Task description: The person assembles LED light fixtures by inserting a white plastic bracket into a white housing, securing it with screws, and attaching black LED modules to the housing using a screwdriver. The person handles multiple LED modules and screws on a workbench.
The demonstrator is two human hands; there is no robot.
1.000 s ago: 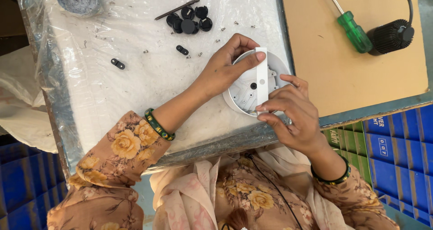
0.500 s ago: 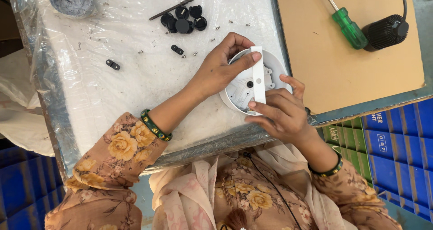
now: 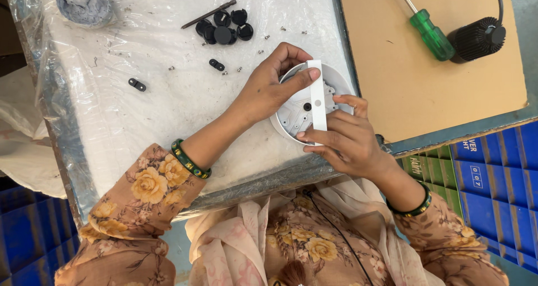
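Item: round white plastic housing (image 3: 297,115), shallow and dish-like, inner face ribbed with small holes; lies at the near edge of the plastic-covered white table (image 3: 140,118). Across it lies a flat white strip (image 3: 318,98) with one dark hole at mid-length. Left hand (image 3: 268,87): thumb and fingers pinching the strip's far end. Right hand (image 3: 344,137): fingers pressed on the strip's near end and the housing rim. Much of the housing is hidden under both hands; its interior fittings are hard to make out. Green-handled screwdriver (image 3: 430,33): its shaft tip is cut off at the top edge.
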